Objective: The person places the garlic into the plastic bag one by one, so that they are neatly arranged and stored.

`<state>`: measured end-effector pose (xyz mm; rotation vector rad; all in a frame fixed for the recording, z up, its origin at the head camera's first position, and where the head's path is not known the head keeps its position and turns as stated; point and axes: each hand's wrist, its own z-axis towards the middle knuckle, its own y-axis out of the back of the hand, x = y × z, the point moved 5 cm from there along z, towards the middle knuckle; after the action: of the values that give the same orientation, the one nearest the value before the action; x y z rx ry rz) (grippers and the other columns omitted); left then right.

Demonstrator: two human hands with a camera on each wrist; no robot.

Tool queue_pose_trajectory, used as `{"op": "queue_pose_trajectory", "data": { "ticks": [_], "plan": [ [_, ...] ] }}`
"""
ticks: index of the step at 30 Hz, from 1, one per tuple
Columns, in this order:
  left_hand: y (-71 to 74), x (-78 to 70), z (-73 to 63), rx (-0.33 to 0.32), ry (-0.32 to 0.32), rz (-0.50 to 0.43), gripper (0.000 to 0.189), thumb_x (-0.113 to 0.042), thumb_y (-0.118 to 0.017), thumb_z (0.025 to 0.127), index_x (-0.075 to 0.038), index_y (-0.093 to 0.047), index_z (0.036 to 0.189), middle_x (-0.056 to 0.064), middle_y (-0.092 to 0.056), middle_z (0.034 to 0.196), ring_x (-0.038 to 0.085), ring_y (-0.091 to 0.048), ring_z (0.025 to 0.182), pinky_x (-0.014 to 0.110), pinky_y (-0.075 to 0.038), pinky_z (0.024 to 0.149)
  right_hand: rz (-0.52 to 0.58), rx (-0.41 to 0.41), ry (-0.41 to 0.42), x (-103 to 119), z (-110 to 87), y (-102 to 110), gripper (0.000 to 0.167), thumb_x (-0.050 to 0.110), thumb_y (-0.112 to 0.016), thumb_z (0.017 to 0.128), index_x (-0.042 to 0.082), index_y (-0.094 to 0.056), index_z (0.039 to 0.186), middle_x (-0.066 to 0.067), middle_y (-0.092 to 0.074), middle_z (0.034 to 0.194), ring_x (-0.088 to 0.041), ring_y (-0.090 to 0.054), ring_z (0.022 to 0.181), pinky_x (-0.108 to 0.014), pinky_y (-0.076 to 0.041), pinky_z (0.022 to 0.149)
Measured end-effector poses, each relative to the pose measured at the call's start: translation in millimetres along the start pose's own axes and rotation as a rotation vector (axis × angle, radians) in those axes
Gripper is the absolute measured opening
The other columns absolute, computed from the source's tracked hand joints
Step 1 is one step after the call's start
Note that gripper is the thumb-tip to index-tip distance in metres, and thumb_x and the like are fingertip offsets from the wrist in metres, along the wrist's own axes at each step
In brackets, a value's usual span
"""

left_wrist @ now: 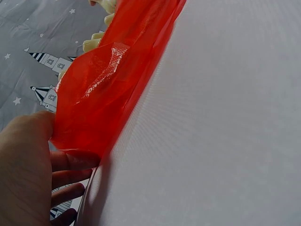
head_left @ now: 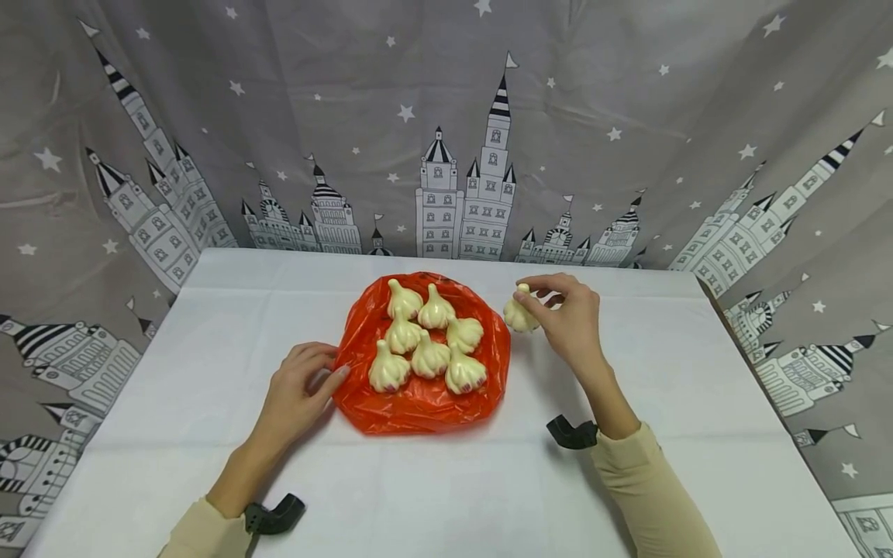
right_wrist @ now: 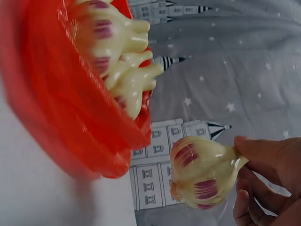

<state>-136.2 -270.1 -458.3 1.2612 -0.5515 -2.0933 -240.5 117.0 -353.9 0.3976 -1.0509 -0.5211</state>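
Note:
A red plastic bag (head_left: 425, 415) lies with its mouth spread wide, and several cream garlic bulbs (head_left: 430, 356) sit inside it. My left hand (head_left: 301, 391) is at the bag's left side, pinching its rim between thumb and fingers; in the left wrist view the red film (left_wrist: 101, 94) stretches up from that grip. Just beyond the bag's right edge, my right hand (head_left: 575, 322) holds one garlic bulb (right_wrist: 207, 174) by its stem, between thumb and fingertips. Purple patches mark this bulb, and its root end faces the bag in the right wrist view.
Under everything is a table with a white cloth (head_left: 446, 496). A grey curtain (head_left: 586, 116) printed with castles and stars hangs behind it and down both sides. Black curved mounts (head_left: 572, 432) sit at both wrists, by the beige sleeves (head_left: 645, 480).

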Motion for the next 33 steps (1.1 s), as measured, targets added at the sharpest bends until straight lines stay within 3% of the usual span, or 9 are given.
{"op": "queue_pose_trajectory", "data": {
  "ticks": [7,20,26,33],
  "plan": [
    [0.7,-1.4,-1.6,-0.001,-0.001,0.002,0.009,-0.008,-0.080,0.090,-0.009,-0.072,0.085,0.012,-0.075,0.114,0.031,-0.060,0.119,0.057,-0.047,0.100,0.070,0.065,0.040,18.7,-10.5,-9.2,0.017,0.018,-0.086,0.090,0.011,-0.083,0.104,-0.006,-0.078,0.096,-0.024,-0.069,0.086,-0.040,-0.059,0.075],
    [0.5,0.0,-1.5,0.006,-0.001,-0.001,0.009,-0.009,-0.079,0.091,-0.009,-0.072,0.085,0.012,-0.075,0.115,0.031,-0.060,0.120,0.060,-0.047,0.101,0.225,0.261,0.028,56.2,-38.4,-43.6,0.016,0.018,-0.089,0.086,0.016,-0.083,0.101,0.003,-0.077,0.093,-0.017,-0.061,0.077,-0.029,-0.051,0.066],
    [1.4,-0.3,-1.6,0.001,-0.006,-0.004,0.009,-0.008,-0.079,0.090,-0.008,-0.072,0.085,0.013,-0.075,0.115,0.032,-0.060,0.119,0.060,-0.047,0.101,0.292,0.307,0.055,63.3,-49.1,-61.2,0.018,0.018,-0.089,0.087,0.014,-0.083,0.103,0.002,-0.079,0.097,-0.015,-0.062,0.077,-0.027,-0.053,0.067],
    [1.5,-0.5,-0.1,0.000,-0.014,-0.004,0.009,-0.008,-0.080,0.090,-0.008,-0.072,0.086,0.013,-0.075,0.115,0.032,-0.060,0.119,0.057,-0.047,0.101,0.290,0.352,0.054,65.6,-57.0,-73.9,0.018,0.018,-0.090,0.085,0.016,-0.083,0.102,0.006,-0.079,0.097,-0.011,-0.065,0.082,-0.026,-0.054,0.068]
  ]
}}
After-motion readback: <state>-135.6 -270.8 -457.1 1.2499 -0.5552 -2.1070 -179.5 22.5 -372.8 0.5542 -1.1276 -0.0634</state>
